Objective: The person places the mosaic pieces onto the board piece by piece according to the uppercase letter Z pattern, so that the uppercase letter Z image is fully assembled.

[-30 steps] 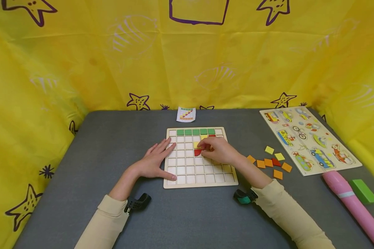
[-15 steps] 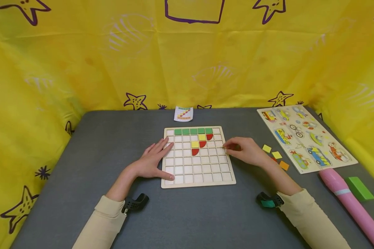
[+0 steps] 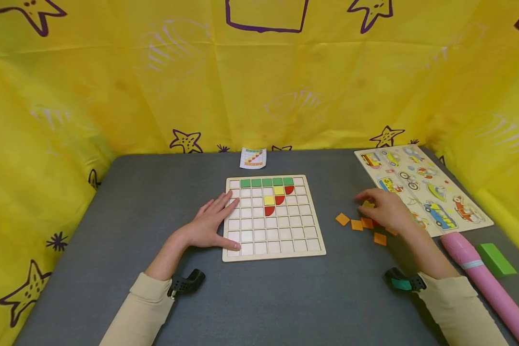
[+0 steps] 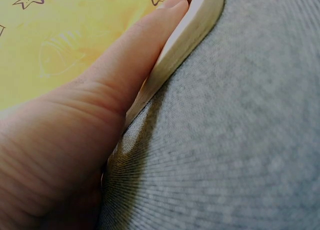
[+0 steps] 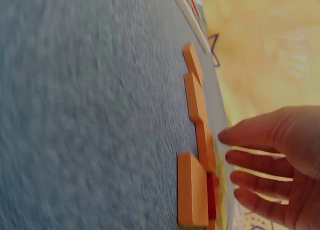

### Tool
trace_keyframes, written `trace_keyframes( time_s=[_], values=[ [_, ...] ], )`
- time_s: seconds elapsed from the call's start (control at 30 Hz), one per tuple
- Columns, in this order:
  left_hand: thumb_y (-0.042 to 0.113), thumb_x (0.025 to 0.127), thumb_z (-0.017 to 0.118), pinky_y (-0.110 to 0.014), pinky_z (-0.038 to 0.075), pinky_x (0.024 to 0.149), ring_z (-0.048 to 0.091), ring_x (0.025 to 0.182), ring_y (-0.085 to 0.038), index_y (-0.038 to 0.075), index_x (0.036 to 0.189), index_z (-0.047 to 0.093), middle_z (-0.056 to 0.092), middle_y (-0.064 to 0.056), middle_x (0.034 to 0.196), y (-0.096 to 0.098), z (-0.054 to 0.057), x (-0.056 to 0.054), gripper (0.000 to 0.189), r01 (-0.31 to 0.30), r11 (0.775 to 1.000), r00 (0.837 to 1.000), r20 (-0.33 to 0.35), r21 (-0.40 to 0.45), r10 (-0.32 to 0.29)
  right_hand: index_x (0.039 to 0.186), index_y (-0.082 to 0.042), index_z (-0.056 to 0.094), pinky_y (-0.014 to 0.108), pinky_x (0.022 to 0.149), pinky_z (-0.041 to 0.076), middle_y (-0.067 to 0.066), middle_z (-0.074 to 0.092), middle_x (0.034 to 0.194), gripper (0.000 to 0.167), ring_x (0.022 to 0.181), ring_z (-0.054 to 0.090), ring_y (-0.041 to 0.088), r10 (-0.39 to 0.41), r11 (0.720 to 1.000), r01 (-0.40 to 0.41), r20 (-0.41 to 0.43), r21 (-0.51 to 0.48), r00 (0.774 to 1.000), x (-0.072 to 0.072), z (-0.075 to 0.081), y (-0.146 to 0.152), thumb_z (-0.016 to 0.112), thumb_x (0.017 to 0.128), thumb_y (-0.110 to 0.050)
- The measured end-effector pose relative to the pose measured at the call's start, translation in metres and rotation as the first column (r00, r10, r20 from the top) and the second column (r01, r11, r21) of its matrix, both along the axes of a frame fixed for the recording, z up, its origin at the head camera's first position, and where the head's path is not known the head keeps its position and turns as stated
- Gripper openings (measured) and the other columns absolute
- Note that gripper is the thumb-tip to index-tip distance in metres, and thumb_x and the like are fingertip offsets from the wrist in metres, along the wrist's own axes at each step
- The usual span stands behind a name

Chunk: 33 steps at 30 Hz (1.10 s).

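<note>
My left hand [image 3: 207,227] rests with spread, straight fingers on the left edge of a wooden grid board [image 3: 285,234]. In the left wrist view the thumb [image 4: 125,55] lies along the board's edge. A row of green square tiles [image 3: 266,182] fills part of the board's top row. Below it, yellow squares [image 3: 269,200] and red quarter-round tiles [image 3: 270,210] step diagonally. Over the loose tiles on the right hovers my right hand [image 3: 387,209], its fingers apart and loosely bent. A yellow tile [image 3: 367,204] shows by its fingertips. Orange tiles [image 5: 192,190] lie below that hand.
Behind the board lies a small pattern card [image 3: 253,158]. A picture puzzle board [image 3: 437,192] lies at the right, with a pink cylindrical object [image 3: 480,278] and a green block [image 3: 496,259] in front of it. Patterned yellow cloth [image 3: 242,96] hangs behind the table.
My right hand has left the grid board and moved right to the loose tiles. A red quarter-round tile shows on the board where the hand was. The left hand stays on the board.
</note>
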<state>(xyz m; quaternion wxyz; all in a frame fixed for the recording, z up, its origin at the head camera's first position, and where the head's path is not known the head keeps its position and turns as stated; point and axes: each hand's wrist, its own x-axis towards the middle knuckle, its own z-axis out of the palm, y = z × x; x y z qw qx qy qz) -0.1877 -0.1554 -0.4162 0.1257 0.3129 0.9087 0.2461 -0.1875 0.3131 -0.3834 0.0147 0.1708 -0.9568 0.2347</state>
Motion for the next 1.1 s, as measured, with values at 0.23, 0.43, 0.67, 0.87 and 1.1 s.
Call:
trace_keyframes(
  time_s=[0.23,0.43,0.67,0.87,1.1],
  values=[
    [0.060,0.074,0.077,-0.057,0.003,0.113,-0.003,0.149,-0.031,0.009,0.157,0.015,-0.001,-0.014,0.163,0.000,0.000,-0.001,0.115,-0.005,1.000,1.000,0.003,-0.006,0.005,0.115,0.004,0.066,0.055,0.082,0.046,0.022,0.066,0.109,0.030,0.096,0.060,0.038,-0.027,0.999,0.024,0.055,0.043,0.998,-0.005,-0.001,0.008,0.070,0.087,-0.006],
    [0.060,0.074,0.076,-0.057,0.003,0.113,-0.003,0.149,-0.031,0.010,0.157,0.015,-0.001,-0.013,0.163,-0.001,0.000,-0.001,0.115,-0.008,1.000,1.000,0.004,-0.009,0.008,0.110,0.003,0.069,0.047,0.077,0.047,0.017,0.068,0.100,0.025,0.086,0.061,0.030,0.029,0.999,-0.029,0.003,0.013,1.000,-0.013,-0.004,-0.007,0.071,0.087,-0.005],
    [0.060,0.074,0.076,-0.057,0.004,0.113,-0.002,0.149,-0.032,0.010,0.157,0.015,-0.001,-0.014,0.163,-0.001,0.001,0.000,0.115,-0.002,1.000,1.000,-0.005,-0.009,0.002,0.114,0.001,0.068,0.049,0.082,0.052,0.017,0.067,0.107,0.029,0.096,0.065,0.033,0.064,0.996,-0.063,0.019,-0.065,0.998,-0.013,-0.006,-0.027,0.072,0.087,-0.007],
    [0.060,0.074,0.077,-0.057,0.003,0.113,-0.003,0.149,-0.031,0.010,0.157,0.015,-0.001,-0.014,0.163,-0.001,0.001,0.000,0.115,-0.001,1.000,1.000,-0.004,-0.012,0.001,0.117,0.001,0.067,0.049,0.083,0.049,0.016,0.068,0.107,0.033,0.095,0.064,0.032,0.077,0.996,-0.076,0.024,-0.039,0.997,-0.012,-0.005,-0.027,0.074,0.086,-0.007],
    [0.060,0.074,0.076,-0.056,0.004,0.113,-0.003,0.149,-0.031,0.010,0.157,0.014,-0.001,-0.013,0.163,-0.001,-0.001,0.000,0.115,0.001,1.000,1.000,-0.007,-0.016,-0.001,0.115,-0.001,0.068,0.046,0.079,0.052,0.013,0.069,0.105,0.030,0.092,0.065,0.028,0.097,0.991,-0.097,-0.008,-0.091,0.995,-0.014,-0.008,-0.035,0.074,0.086,-0.008]
  ],
)
